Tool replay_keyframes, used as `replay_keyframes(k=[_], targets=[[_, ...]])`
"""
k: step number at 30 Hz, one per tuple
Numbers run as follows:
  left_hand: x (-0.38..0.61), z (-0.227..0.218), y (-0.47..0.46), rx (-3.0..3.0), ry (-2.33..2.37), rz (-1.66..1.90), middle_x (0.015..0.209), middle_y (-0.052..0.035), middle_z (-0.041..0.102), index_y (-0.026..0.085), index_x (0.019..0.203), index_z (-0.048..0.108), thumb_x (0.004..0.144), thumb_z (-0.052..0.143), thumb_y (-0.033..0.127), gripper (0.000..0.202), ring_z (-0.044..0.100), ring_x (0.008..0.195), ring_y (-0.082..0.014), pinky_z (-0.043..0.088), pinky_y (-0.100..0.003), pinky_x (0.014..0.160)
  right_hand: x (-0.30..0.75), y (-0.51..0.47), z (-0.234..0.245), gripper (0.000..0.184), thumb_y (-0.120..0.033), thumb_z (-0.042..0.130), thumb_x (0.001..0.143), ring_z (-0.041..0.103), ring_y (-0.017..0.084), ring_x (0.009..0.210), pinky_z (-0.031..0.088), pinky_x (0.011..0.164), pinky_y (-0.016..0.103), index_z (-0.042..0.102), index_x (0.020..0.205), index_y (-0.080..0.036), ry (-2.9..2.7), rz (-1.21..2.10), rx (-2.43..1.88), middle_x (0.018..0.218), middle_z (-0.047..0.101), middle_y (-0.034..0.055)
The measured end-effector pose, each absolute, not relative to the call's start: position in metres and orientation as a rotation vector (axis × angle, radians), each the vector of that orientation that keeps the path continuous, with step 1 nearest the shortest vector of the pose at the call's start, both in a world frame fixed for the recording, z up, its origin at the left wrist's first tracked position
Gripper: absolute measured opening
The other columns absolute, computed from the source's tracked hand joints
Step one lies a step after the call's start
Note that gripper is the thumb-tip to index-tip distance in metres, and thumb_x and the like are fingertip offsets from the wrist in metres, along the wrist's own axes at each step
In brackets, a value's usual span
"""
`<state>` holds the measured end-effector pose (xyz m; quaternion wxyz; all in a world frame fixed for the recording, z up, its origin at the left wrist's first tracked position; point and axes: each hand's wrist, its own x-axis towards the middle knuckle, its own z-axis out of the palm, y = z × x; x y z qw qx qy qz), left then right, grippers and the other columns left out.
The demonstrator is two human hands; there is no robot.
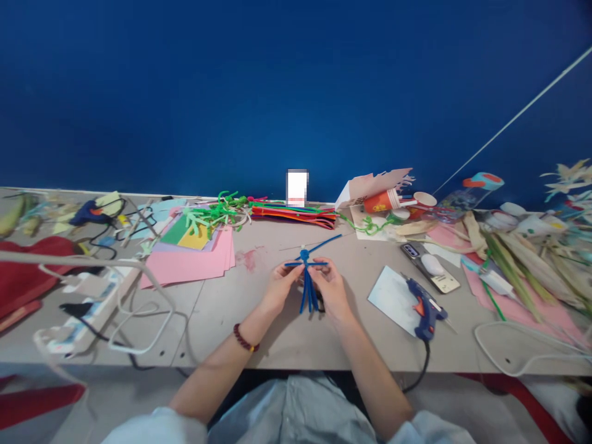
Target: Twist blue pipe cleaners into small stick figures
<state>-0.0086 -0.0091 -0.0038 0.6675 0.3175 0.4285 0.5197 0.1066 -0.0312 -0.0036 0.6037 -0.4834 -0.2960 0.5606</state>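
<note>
Between my two hands, above the middle of the table, is a small figure of blue pipe cleaners [309, 290]. It has a round coiled head, two arms out to the sides and several strands hanging down. My left hand [281, 285] pinches its left arm near the body. On the other side my right hand [332, 285] pinches the right arm with thumb and finger. A loose blue pipe cleaner [326, 245] slants up to the right behind the head; whether it joins the figure I cannot tell.
A bundle of coloured pipe cleaners [293, 214] lies by the blue wall. Pink paper sheets [189, 262] and a white power strip [95, 308] are at left. At right are a blue glue gun [428, 311] on white card, a phone [444, 277] and dried husks [531, 265].
</note>
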Motion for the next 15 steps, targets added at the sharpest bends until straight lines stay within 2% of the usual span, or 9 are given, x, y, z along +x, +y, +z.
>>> replay_keyframes(k=[8,12,15], targets=[[-0.0106,-0.0002,-0.0086,0.817,0.955,1.179,0.057,0.0023,0.061,0.015,0.071,0.065,0.061,0.076,0.031,0.022,0.051,0.049,-0.0069,0.042,-0.021,0.053,0.1115,-0.0319,-0.0015,0.030,-0.038,0.070,0.067,0.054,0.010,0.058,0.046,0.054,0.022,0.062,0.089,-0.020,-0.905,1.109,-1.199,0.078,0.064,0.0008],[-0.0109,-0.0002,-0.0079,0.769,0.948,1.148,0.067,-0.0010,0.066,0.015,0.074,0.065,0.057,0.079,0.032,0.027,0.057,0.055,-0.0094,0.046,-0.022,0.056,0.1115,-0.0320,-0.0037,0.025,-0.039,0.068,0.069,0.052,0.009,0.053,0.044,0.050,0.022,0.064,0.083,-0.018,-0.896,1.120,-1.230,0.076,0.063,0.0012],[-0.0105,0.0002,-0.0077,0.707,0.950,1.096,0.069,-0.0037,0.068,0.014,0.074,0.067,0.055,0.080,0.033,0.030,0.060,0.059,-0.0121,0.048,-0.024,0.058,0.1121,-0.0313,-0.0054,0.024,-0.038,0.068,0.069,0.054,0.010,0.056,0.046,0.053,0.023,0.065,0.081,-0.018,-0.921,1.080,-1.247,0.078,0.064,0.0027]])
